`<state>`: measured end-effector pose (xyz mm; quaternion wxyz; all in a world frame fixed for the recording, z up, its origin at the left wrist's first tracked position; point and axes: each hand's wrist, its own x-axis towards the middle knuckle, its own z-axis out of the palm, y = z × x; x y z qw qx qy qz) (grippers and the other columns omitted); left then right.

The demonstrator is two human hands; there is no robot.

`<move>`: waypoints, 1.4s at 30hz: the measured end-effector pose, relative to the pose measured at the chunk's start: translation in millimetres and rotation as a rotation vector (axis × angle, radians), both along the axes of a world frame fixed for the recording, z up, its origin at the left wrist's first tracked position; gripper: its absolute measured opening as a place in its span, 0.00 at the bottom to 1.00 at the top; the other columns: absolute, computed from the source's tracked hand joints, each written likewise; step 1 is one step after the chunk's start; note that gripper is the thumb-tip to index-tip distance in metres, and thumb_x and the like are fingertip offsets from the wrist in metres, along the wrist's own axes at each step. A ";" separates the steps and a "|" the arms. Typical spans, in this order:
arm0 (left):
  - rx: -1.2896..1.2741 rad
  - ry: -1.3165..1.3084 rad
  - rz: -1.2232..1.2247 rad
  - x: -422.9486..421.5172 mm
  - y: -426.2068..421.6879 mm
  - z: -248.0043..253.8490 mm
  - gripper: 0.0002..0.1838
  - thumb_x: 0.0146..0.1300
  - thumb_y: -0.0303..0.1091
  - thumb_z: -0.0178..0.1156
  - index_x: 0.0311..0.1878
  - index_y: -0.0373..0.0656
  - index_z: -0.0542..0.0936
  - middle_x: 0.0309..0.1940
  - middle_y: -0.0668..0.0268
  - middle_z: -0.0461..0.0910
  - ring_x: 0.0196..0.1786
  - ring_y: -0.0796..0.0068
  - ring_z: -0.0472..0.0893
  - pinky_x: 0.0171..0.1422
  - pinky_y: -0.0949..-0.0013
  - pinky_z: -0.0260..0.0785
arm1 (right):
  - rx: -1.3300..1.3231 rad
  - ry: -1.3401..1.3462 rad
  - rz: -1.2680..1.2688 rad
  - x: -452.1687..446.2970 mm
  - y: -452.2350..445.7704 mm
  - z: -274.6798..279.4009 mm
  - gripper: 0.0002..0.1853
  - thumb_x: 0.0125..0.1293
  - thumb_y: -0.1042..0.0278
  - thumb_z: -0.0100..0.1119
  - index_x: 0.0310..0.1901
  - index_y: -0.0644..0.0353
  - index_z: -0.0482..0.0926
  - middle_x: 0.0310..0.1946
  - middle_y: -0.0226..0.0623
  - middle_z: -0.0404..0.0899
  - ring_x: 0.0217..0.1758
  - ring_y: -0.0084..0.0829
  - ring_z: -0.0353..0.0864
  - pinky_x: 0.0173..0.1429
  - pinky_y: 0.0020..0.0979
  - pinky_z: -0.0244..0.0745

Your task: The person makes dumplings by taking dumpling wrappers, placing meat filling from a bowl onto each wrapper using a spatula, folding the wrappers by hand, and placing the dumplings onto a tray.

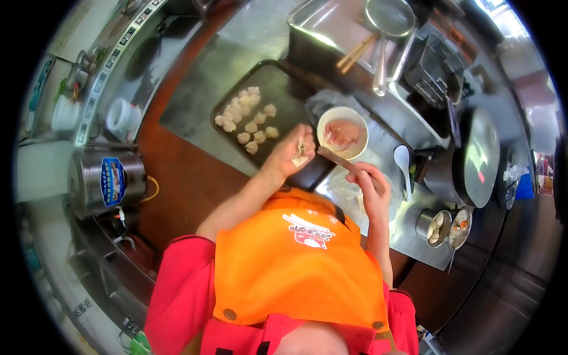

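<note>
My left hand (288, 152) is closed around a pale wonton wrapper (300, 160), above the near right part of a dark baking tray (284, 103). Folded wontons (239, 108) lie in rows on that tray. With its fingers wrapped round one end, my right hand (374, 186) holds a flat brown stick (337, 159). The stick's far tip is at the near rim of a white bowl (322, 134), which contains pink minced meat (343, 133). A clear plastic bag (346, 192) lies on the counter between my right hand and the tray.
A white spoon (402, 165) lies right of my right hand. Beyond the bowl are a metal basin (307, 35), a strainer (381, 65), chopsticks (357, 54) and a fryer basket (435, 65). A lidded pot (479, 157) and small metal cups (425, 225) stand at right.
</note>
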<state>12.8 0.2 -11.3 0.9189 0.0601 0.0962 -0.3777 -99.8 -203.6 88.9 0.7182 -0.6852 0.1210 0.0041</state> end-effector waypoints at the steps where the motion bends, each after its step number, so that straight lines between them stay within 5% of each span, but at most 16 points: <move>1: 0.022 -0.006 0.043 0.1 -0.8 6.9 0.09 0.70 0.35 0.52 0.48 0.42 0.71 0.27 0.69 0.67 0.28 0.80 0.67 0.30 0.79 0.62 | 0.105 0.054 -0.073 -6.3 -4.7 -7.8 0.11 0.68 0.70 0.53 0.47 0.67 0.78 0.40 0.38 0.80 0.40 0.26 0.82 0.47 0.25 0.74; 7: 0.066 0.061 0.016 -0.6 -14.3 16.9 0.12 0.69 0.27 0.50 0.55 0.39 0.70 0.37 0.63 0.71 0.31 0.79 0.70 0.33 0.79 0.66 | 0.246 0.137 -0.009 -13.1 12.1 -21.7 0.12 0.68 0.68 0.54 0.48 0.66 0.78 0.35 0.39 0.82 0.40 0.28 0.83 0.49 0.26 0.75; 16: 0.365 -0.042 0.002 -20.3 -8.7 28.5 0.13 0.72 0.34 0.49 0.55 0.42 0.73 0.39 0.71 0.74 0.40 0.82 0.72 0.47 0.73 0.66 | 0.029 -0.040 0.041 6.7 14.5 -16.3 0.10 0.70 0.72 0.51 0.48 0.67 0.77 0.40 0.40 0.81 0.42 0.28 0.82 0.50 0.25 0.74; 22: 0.907 -0.774 -0.093 -12.6 1.8 39.9 0.09 0.69 0.32 0.52 0.43 0.40 0.81 0.35 0.73 0.74 0.38 0.86 0.71 0.41 0.76 0.65 | 0.060 0.072 -0.001 8.9 11.9 -16.4 0.11 0.69 0.71 0.52 0.48 0.67 0.77 0.39 0.40 0.81 0.41 0.28 0.83 0.50 0.26 0.75; 23: 1.014 -0.818 -0.096 -8.4 3.8 47.1 0.09 0.67 0.30 0.53 0.39 0.39 0.82 0.33 0.69 0.74 0.36 0.80 0.73 0.40 0.74 0.65 | 0.109 0.099 -0.043 7.1 10.1 -19.1 0.11 0.69 0.70 0.52 0.48 0.67 0.77 0.39 0.40 0.81 0.41 0.29 0.83 0.50 0.26 0.76; 26: 1.472 -1.523 0.182 24.7 19.4 15.4 0.07 0.65 0.29 0.55 0.40 0.40 0.81 0.35 0.63 0.75 0.35 0.69 0.75 0.40 0.70 0.67 | 0.172 0.128 -0.156 -2.9 -3.0 -29.9 0.13 0.69 0.67 0.54 0.49 0.67 0.76 0.38 0.39 0.81 0.40 0.28 0.83 0.48 0.26 0.77; 27: 1.557 -1.571 0.167 33.2 23.4 12.0 0.06 0.60 0.29 0.58 0.39 0.40 0.81 0.37 0.60 0.74 0.39 0.60 0.75 0.45 0.68 0.68 | 0.196 0.123 -0.181 -6.3 -7.5 -31.4 0.13 0.69 0.67 0.54 0.49 0.66 0.76 0.38 0.39 0.81 0.39 0.28 0.83 0.48 0.25 0.77; 30: 1.864 -1.844 -0.132 46.5 37.9 6.7 0.07 0.56 0.29 0.61 0.38 0.41 0.81 0.40 0.62 0.74 0.46 0.61 0.73 0.53 0.65 0.64 | 0.211 0.140 -0.202 -16.3 -12.8 -34.6 0.13 0.69 0.66 0.54 0.49 0.66 0.75 0.37 0.38 0.80 0.39 0.28 0.83 0.47 0.24 0.77; 31: 1.940 -1.919 -0.152 46.1 42.6 -0.6 0.10 0.51 0.29 0.63 0.39 0.43 0.80 0.41 0.64 0.74 0.53 0.63 0.70 0.60 0.61 0.59 | 0.215 0.154 -0.202 -19.5 -11.8 -34.3 0.14 0.69 0.66 0.54 0.49 0.66 0.75 0.37 0.39 0.80 0.39 0.28 0.83 0.47 0.24 0.77; 35: 2.053 -2.092 -0.075 43.3 55.0 -7.1 0.11 0.55 0.30 0.54 0.42 0.46 0.80 0.45 0.64 0.74 0.57 0.61 0.68 0.63 0.58 0.55 | 0.245 0.155 -0.215 -29.9 -11.6 -35.6 0.14 0.69 0.66 0.54 0.50 0.67 0.75 0.36 0.39 0.80 0.39 0.28 0.83 0.47 0.23 0.77; 42: 2.224 -2.015 0.065 57.6 68.6 -19.5 0.12 0.58 0.32 0.53 0.43 0.45 0.81 0.50 0.63 0.74 0.59 0.61 0.68 0.63 0.54 0.56 | 0.328 0.110 -0.387 -60.1 -54.8 -39.3 0.15 0.70 0.62 0.53 0.47 0.67 0.75 0.32 0.37 0.77 0.33 0.27 0.77 0.41 0.28 0.74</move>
